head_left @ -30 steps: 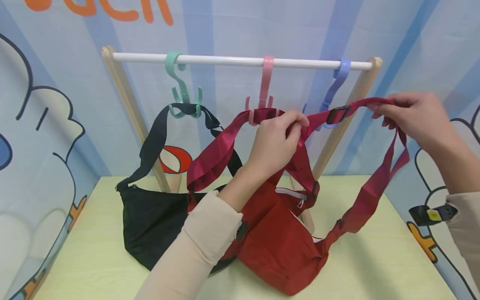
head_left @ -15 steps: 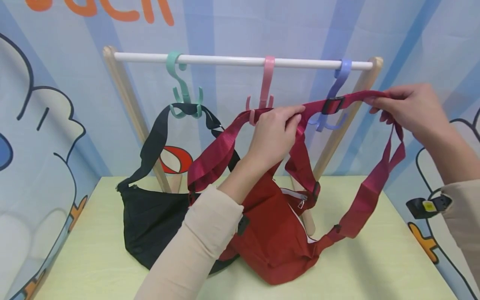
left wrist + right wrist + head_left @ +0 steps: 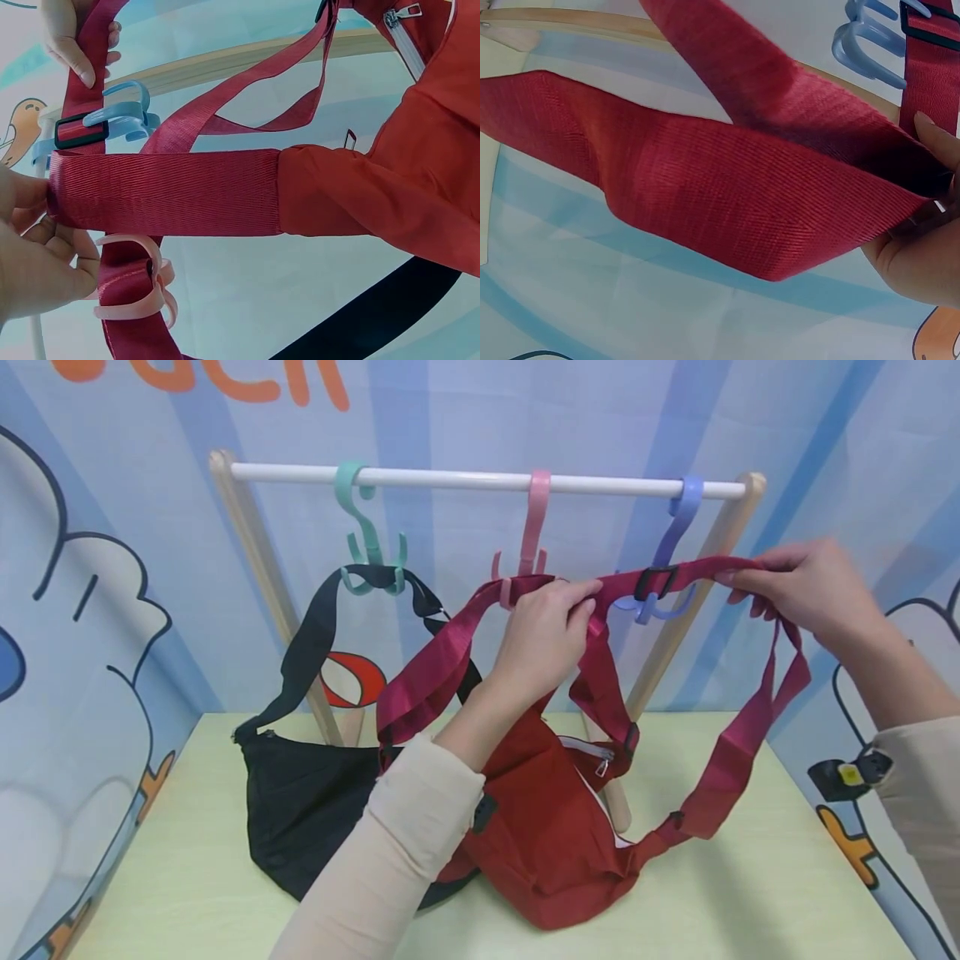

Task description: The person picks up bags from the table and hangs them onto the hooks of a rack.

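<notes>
A red bag point(image 3: 555, 835) hangs by its crimson strap point(image 3: 427, 685), part of which lies in the pink hook point(image 3: 534, 527). My left hand point(image 3: 542, 639) pinches the strap just right of that hook; in the left wrist view, the fingertips point(image 3: 45, 225) are at a folded strap edge. Farther right, my right hand point(image 3: 810, 585) holds the strap between thumb and fingers, and a loop droops below it to the bag. Between the hands, a black buckle point(image 3: 656, 583) on the strap overlaps the blue hook point(image 3: 675, 527). Whether the strap sits in the blue hook cannot be told.
A black bag point(image 3: 300, 810) hangs from the green hook point(image 3: 360, 518) at left, partly behind the red bag and left sleeve. All the hooks hang on a white rod point(image 3: 450, 480) with wooden legs point(image 3: 258, 560). The pale tabletop point(image 3: 750, 893) lies underneath.
My right hand rises a little, then lowers and shifts left, bringing the buckle in front of the blue hook. The red bag's lower end has moved up and left. My left hand shifts slightly left.
</notes>
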Demonstrator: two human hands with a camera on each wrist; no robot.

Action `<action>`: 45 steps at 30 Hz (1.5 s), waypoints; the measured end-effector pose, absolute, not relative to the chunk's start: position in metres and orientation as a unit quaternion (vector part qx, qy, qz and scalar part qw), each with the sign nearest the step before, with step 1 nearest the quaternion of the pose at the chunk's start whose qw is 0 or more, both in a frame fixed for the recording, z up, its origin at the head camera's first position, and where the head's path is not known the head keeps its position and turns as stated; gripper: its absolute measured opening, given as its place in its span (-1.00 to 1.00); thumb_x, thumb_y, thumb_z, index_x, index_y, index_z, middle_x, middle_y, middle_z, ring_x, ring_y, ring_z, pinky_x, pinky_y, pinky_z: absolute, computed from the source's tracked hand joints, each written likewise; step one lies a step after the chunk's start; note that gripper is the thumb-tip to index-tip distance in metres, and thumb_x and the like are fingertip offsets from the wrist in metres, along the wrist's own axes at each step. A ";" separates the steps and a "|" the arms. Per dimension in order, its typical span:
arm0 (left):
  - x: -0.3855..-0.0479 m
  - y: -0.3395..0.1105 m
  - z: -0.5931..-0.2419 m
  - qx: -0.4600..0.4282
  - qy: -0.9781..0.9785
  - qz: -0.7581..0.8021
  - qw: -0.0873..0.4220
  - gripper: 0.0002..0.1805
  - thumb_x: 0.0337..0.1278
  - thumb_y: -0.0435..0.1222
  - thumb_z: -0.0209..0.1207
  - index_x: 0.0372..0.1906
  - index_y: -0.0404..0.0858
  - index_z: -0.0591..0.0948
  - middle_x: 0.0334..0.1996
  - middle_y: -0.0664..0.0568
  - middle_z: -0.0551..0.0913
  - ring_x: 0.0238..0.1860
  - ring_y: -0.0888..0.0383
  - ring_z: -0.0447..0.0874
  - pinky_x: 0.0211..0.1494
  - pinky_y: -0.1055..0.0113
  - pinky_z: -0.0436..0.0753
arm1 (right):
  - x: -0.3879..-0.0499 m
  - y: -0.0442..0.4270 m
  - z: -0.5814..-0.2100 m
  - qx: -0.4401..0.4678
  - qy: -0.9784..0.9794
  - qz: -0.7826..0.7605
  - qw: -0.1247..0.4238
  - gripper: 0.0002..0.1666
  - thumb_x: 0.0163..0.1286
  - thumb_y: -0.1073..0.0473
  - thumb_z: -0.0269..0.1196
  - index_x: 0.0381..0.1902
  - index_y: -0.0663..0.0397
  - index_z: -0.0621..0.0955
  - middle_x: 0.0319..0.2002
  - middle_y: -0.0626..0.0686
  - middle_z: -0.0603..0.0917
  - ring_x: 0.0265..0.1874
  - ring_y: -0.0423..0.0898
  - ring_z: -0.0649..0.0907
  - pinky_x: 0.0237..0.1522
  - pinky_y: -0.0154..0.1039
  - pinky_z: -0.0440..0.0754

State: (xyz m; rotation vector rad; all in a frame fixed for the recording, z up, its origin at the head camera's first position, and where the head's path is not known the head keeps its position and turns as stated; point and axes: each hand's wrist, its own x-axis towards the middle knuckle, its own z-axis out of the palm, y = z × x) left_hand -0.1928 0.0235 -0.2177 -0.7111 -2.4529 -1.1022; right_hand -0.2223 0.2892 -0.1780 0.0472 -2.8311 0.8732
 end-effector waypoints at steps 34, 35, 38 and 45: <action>-0.193 0.011 -0.267 -0.269 -0.829 -0.479 0.102 -0.64 0.24 -0.42 0.02 0.14 -0.25 0.48 0.00 -0.05 0.55 -0.03 0.12 0.51 -0.03 0.42 0.49 | -0.217 0.298 -0.221 0.114 -0.954 0.276 0.039 -0.31 0.22 -0.12 0.21 0.17 0.18 0.39 -0.11 0.26 0.55 -0.17 0.11 0.51 -0.30 -0.10 0.47; -0.192 0.010 -0.269 -0.267 -0.829 -0.482 0.096 -0.63 0.24 -0.41 0.02 0.15 -0.24 0.47 0.02 -0.04 0.53 -0.01 0.12 0.49 -0.02 0.41 0.49 | -0.215 0.298 -0.221 0.113 -0.952 0.280 0.037 -0.28 0.23 -0.13 0.20 0.21 0.17 0.35 -0.07 0.27 0.53 -0.13 0.13 0.50 -0.27 -0.05 0.48; -0.190 0.004 -0.278 -0.264 -0.828 -0.488 0.082 -0.62 0.25 -0.39 0.02 0.17 -0.23 0.46 0.05 -0.03 0.50 0.04 0.12 0.44 0.02 0.37 0.48 | -0.210 0.300 -0.223 0.107 -0.948 0.299 0.032 -0.20 0.25 -0.12 0.19 0.32 0.13 0.22 0.04 0.30 0.44 -0.03 0.19 0.44 -0.15 0.15 0.44; -0.183 -0.016 -0.305 -0.245 -0.821 -0.513 0.049 -0.63 0.24 -0.32 0.06 0.15 -0.24 0.47 0.08 -0.03 0.48 0.08 0.07 0.43 0.06 0.27 0.47 | -0.193 0.306 -0.237 0.096 -0.938 0.329 0.061 -0.15 0.26 -0.05 0.20 0.38 0.07 0.11 0.21 0.32 0.29 0.09 0.28 0.36 -0.11 0.32 0.37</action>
